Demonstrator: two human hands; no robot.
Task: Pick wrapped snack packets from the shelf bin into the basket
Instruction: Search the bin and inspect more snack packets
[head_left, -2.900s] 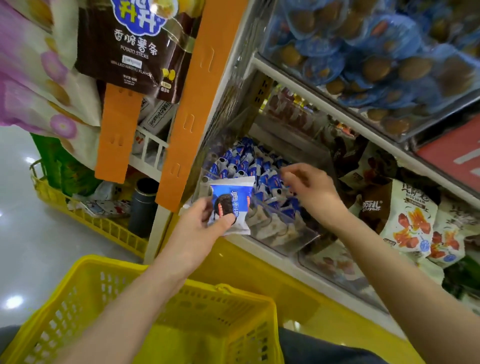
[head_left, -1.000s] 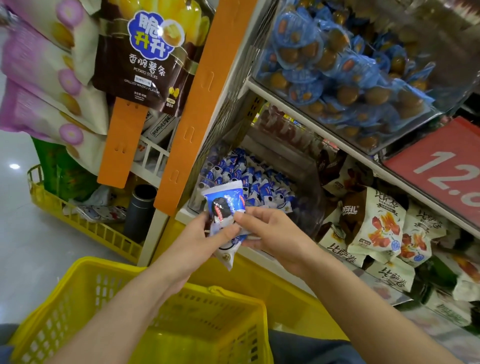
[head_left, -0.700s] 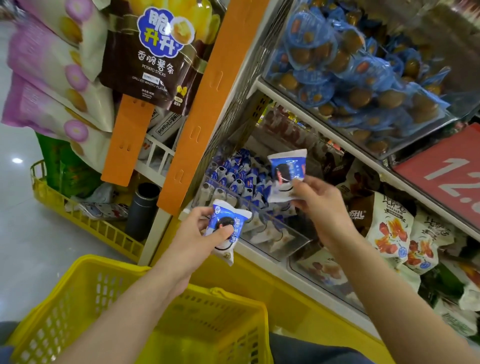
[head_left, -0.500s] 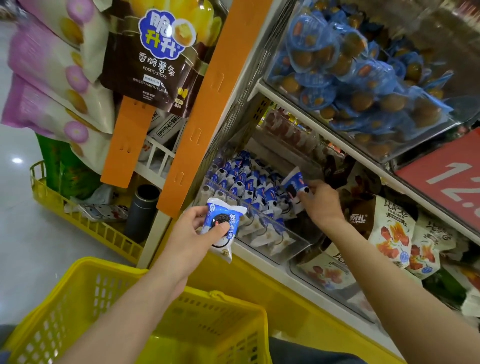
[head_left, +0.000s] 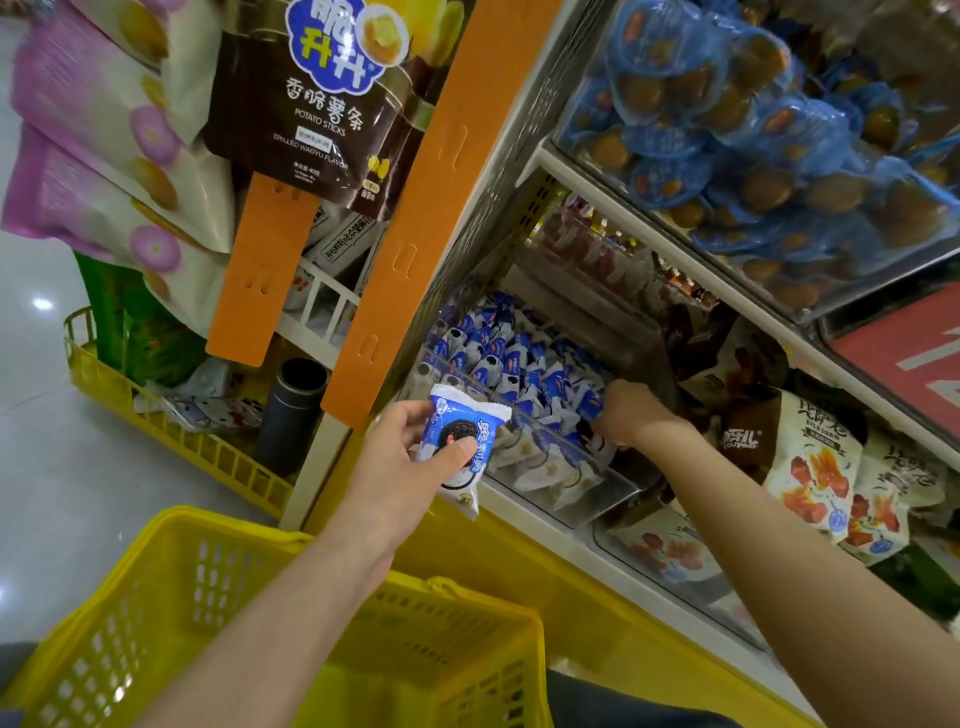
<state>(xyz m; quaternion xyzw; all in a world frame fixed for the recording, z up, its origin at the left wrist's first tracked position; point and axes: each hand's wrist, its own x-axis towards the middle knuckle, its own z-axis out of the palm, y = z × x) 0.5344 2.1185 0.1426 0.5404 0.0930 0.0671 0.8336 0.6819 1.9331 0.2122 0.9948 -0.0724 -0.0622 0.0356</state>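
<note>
My left hand (head_left: 400, 457) grips a blue and white snack packet (head_left: 460, 441) with a dark cookie picture, thumb pressed on its front, held just in front of the shelf above the yellow basket (head_left: 291, 634). The clear shelf bin (head_left: 582, 493) holds several like packets (head_left: 514, 364). My right hand (head_left: 631, 415) reaches down into the right end of the bin among the packets, fingers curled downward and hidden; whether it grips one I cannot tell.
An orange strip (head_left: 415, 218) hangs left of the bin. Bags with red pictures (head_left: 815, 467) lie to the right. Blue-wrapped snacks (head_left: 753, 130) fill the upper shelf. A yellow floor rack (head_left: 171, 415) and dark cylinder (head_left: 291, 410) stand at the left.
My right hand took a packet off the left hand's stack, carried it back to the bin and has sunk in among the packets. The left hand stays put with its packet.
</note>
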